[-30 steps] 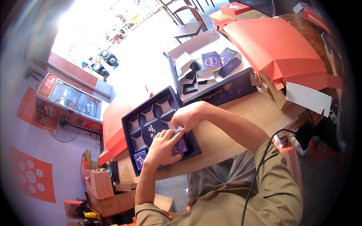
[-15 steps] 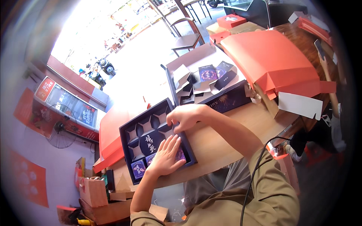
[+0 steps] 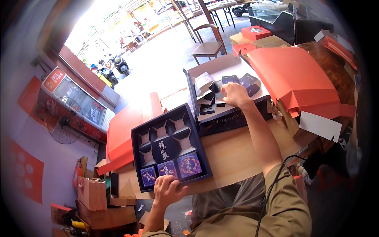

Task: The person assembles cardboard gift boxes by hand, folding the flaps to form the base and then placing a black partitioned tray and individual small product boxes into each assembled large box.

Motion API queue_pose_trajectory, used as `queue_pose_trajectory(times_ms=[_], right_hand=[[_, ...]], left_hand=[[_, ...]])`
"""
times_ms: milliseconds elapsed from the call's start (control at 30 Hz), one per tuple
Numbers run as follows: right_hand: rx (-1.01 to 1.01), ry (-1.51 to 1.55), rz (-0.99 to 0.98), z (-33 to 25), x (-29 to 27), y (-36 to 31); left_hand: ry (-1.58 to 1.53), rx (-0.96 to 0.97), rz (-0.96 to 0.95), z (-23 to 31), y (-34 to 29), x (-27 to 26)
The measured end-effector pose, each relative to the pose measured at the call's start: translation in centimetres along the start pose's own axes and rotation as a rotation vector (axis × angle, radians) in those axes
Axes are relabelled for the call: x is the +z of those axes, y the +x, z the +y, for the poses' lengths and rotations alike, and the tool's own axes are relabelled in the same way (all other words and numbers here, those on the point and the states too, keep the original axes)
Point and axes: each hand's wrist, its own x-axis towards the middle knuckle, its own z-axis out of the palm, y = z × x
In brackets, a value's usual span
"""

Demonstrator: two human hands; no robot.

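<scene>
A dark blue gift box (image 3: 204,168) lies on the table before me, with several shaped compartments. Three small purple boxes fill its near row: a left one (image 3: 148,176), a middle one (image 3: 167,169) and a right one (image 3: 190,165). My left hand (image 3: 169,191) rests at the near edge, fingertips by the middle box, fingers apart and lightly bent. Over the larger open carton (image 3: 233,120) at the back right, my right hand (image 3: 235,94) reaches in with curled fingers among loose small dark boxes (image 3: 249,81). What the fingertips hold is hidden.
Large red lids stand on both sides, one at the right (image 3: 292,75) and one at the left (image 3: 122,130). A white flap (image 3: 320,125) juts out at the right. A chair (image 3: 207,48) stands beyond the table. A black cable (image 3: 272,189) crosses my right sleeve.
My right hand has gone from the gift box to the carton at the back right. My left hand has drawn back toward me, uncovering the purple boxes. The view has shifted.
</scene>
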Motion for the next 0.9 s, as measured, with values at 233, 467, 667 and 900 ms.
queue_pose_trajectory(times_ms=[233, 467, 667, 900], right_hand=[[-0.101, 0.060, -0.207, -0.3, 1.2, 0.2], [-0.167, 0.012, -0.192, -0.7, 2.4, 0.2], [-0.141, 0.010, -0.270, -0.9, 2.2, -0.1], [-0.057, -0.088, -0.292, -1.3, 2.7, 0.2]], left_hand=[[0.020, -0.115, 0.071, -0.7, -3.5, 0.1], [0.053, -0.136, 0.068, -0.4, -3.6, 0.4], [-0.015, -0.117, 0.047, 1.5, -4.6, -0.5], [0.052, -0.099, 0.080, 3.0, -7.2, -0.3]])
